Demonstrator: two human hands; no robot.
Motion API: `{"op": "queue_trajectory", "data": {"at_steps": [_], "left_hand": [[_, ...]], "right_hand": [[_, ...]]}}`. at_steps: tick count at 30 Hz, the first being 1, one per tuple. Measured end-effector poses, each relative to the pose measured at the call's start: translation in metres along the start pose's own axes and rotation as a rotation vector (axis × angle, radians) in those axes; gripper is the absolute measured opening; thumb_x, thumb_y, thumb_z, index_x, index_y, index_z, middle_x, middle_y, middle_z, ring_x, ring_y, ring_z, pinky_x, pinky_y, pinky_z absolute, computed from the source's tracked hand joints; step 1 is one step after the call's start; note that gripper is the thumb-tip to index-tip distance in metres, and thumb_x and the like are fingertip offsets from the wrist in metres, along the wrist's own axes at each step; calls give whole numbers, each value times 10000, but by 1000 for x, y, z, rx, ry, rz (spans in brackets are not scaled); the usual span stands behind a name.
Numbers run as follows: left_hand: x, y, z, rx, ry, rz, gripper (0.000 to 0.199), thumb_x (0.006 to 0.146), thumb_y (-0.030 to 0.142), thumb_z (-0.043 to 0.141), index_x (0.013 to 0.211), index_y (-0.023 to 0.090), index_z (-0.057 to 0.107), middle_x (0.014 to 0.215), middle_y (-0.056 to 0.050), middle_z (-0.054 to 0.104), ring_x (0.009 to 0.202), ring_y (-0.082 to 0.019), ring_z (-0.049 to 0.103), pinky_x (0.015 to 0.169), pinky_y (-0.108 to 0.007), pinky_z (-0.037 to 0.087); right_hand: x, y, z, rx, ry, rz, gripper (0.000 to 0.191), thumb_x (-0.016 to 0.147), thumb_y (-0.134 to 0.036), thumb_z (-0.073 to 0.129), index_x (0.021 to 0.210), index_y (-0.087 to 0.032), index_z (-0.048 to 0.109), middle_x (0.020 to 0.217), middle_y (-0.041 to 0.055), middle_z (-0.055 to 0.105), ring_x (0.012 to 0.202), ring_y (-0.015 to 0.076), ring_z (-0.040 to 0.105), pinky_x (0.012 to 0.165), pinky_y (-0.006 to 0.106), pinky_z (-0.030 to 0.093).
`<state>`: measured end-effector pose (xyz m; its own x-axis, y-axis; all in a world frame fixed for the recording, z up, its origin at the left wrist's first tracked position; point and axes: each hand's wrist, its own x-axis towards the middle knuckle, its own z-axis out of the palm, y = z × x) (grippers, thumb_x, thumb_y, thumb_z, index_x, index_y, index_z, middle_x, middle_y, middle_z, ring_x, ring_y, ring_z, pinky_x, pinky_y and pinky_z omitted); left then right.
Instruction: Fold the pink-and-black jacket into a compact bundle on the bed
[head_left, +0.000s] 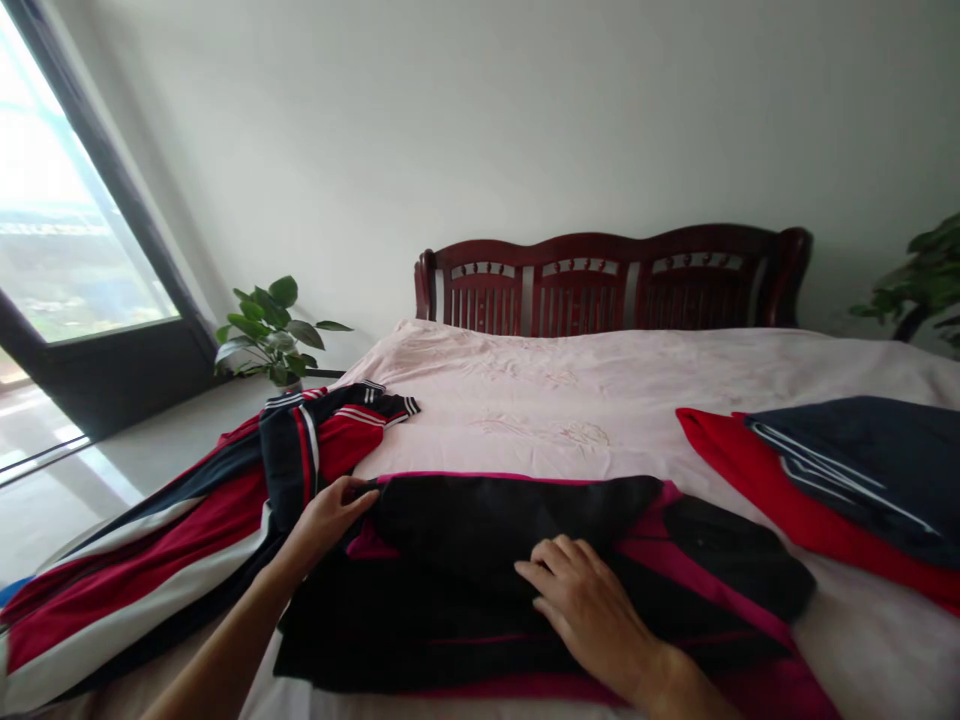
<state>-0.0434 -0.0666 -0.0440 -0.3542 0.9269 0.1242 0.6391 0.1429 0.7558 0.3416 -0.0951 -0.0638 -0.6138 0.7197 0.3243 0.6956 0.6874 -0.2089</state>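
- The left hand (pixel 322 522) is partly closed. It pinches the top edge of a black and pink jacket (pixel 480 525).
- The right hand (pixel 589 615) is open and grips nothing. It lies flat on the jacket, with its fingers a little apart.
- The jacket lies folded over on a bed with a pale pink cover (pixel 600 375), right in front of the person.
- A red, dark blue and white striped jacket (pixel 142 570) lies just left of the left hand.
- A dark blue cloth (pixel 855 470) lies on a red cloth (pixel 709 440), well to the right of the hands.
- A dark red wooden headboard (pixel 577 290) stands at the far end of the bed.
- A green plant (pixel 274 335) sits past the bed's far left corner.
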Motion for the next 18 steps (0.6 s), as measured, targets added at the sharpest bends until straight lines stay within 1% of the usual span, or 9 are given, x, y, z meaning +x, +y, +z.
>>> {"op": "queue_trajectory", "data": {"at_steps": [2, 4, 7, 10, 11, 13, 15, 16, 18], "left_hand": [[3, -1, 4, -26, -11, 61, 359, 697, 506, 657, 865, 189, 672, 729, -11, 690, 721, -216, 658, 679, -305, 498], [6, -4, 5, -34, 64, 95, 316, 716, 455, 632, 898, 198, 653, 727, 0, 653, 711, -205, 638, 669, -299, 498], [8, -12, 2, 33, 175, 145, 339, 764, 399, 583, 1040, 211, 641, 884, -24, 664, 772, -196, 648, 720, -302, 521], [6, -13, -4, 308, 82, 151, 361, 798, 289, 518, 1120, 221, 664, 1018, -69, 678, 861, -219, 678, 787, -336, 533], [4, -9, -7, 415, 73, 155, 390, 807, 250, 493, 1155, 223, 668, 1067, -90, 677, 913, -241, 681, 813, -360, 533], [-3, 5, -8, 581, 161, 217, 470, 834, 196, 444, 1261, 228, 639, 1221, -130, 642, 1049, -290, 658, 884, -421, 523], [-12, 26, -3, 629, 252, 375, 495, 882, 197, 403, 1338, 238, 593, 1378, -126, 570, 1173, -301, 608, 970, -448, 493], [-17, 36, 3, 622, 243, 465, 476, 911, 221, 390, 1341, 238, 592, 1405, -112, 562, 1210, -290, 591, 1011, -439, 475], [-25, 51, 21, 608, 135, 609, 437, 958, 290, 374, 1316, 234, 618, 1399, -89, 591, 1276, -262, 556, 1084, -413, 425]], "right_hand": [[0, 5, 9, -28, 46, 18, 372, 848, -90, 652, 1138, -323, 677, 1012, 21, 648, 964, 225, 574, 873, 385, 449], [1, 9, 12, -42, 85, 21, 309, 901, -89, 581, 1091, -306, 694, 939, 25, 640, 915, 213, 570, 826, 366, 441], [-2, 8, 12, -37, 77, -11, 306, 937, -99, 524, 1087, -307, 692, 914, 18, 637, 882, 203, 564, 804, 359, 429], [-8, 4, 10, -5, 26, -18, 281, 930, -126, 553, 1097, -307, 689, 938, 10, 649, 903, 199, 571, 815, 359, 432], [-9, 2, 8, 15, 16, -14, 245, 929, -158, 575, 1086, -303, 693, 939, 8, 654, 910, 199, 576, 825, 361, 436], [-8, -1, 2, 81, 32, 0, 175, 943, -228, 586, 1058, -288, 703, 934, 6, 669, 917, 192, 589, 849, 361, 446], [1, -3, -7, 160, 110, 36, 198, 981, -264, 526, 1075, -269, 700, 961, 14, 687, 943, 181, 603, 883, 352, 460], [8, -3, -12, 183, 166, 65, 240, 1001, -262, 479, 1118, -259, 688, 1013, 25, 696, 985, 179, 608, 915, 350, 464], [23, 1, -18, 161, 259, 130, 317, 1014, -267, 424, 1250, -232, 632, 1186, 63, 680, 1131, 192, 583, 1017, 378, 441]]}}
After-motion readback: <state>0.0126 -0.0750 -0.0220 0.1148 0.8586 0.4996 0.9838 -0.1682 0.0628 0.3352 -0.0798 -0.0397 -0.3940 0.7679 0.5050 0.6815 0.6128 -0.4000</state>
